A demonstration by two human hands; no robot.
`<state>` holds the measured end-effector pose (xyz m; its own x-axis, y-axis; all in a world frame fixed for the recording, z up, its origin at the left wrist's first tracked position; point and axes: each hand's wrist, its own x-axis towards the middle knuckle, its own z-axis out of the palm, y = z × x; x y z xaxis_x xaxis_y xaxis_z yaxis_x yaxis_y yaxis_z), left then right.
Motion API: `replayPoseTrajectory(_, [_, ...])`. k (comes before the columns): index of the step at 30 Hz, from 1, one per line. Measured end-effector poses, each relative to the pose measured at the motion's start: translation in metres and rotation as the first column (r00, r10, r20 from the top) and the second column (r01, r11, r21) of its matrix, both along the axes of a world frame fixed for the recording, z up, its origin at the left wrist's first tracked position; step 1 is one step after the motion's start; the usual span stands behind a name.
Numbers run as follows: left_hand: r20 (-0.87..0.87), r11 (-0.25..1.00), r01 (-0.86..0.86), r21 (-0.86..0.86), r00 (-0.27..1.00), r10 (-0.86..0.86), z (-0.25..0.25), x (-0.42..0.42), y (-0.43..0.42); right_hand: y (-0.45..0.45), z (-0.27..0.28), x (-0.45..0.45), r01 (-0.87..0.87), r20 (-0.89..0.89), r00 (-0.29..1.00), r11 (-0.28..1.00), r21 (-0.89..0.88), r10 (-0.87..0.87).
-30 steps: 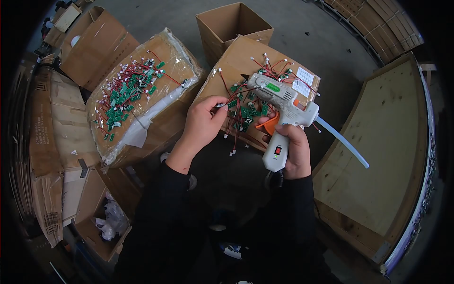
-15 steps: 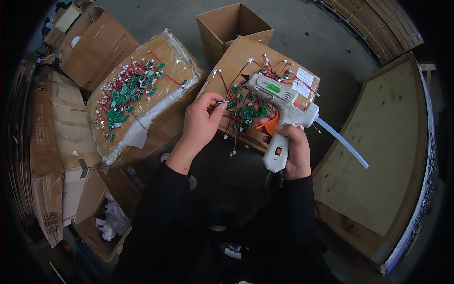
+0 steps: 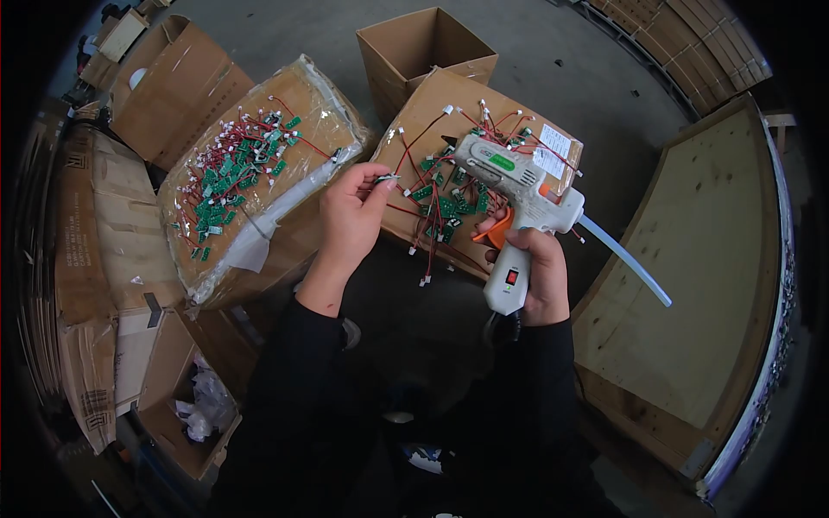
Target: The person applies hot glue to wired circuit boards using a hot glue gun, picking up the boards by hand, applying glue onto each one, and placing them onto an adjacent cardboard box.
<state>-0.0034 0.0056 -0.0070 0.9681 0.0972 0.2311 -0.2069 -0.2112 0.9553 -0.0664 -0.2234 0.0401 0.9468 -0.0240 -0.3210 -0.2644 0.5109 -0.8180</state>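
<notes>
At the near side, a white glue gun is gripped in the right hand and a small board is pinched in the left hand, with green boards beyond on the right carton and an open box farther off.

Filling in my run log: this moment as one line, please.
left hand: pinching small board; right hand: holding glue gun; green boards: on carton

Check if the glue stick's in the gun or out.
Partly in: the glue stick enters the glue gun from behind, much of it sticking out.
</notes>
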Motion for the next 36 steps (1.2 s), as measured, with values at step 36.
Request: replayPoseTrajectory(36, [-0.006, 0.997, -0.016, -0.072, 1.0, 0.015, 0.007, 0.003, 0.009, 0.002, 0.003, -0.004, -0.295, 0.023, 0.955, 0.956, 0.005, 0.294])
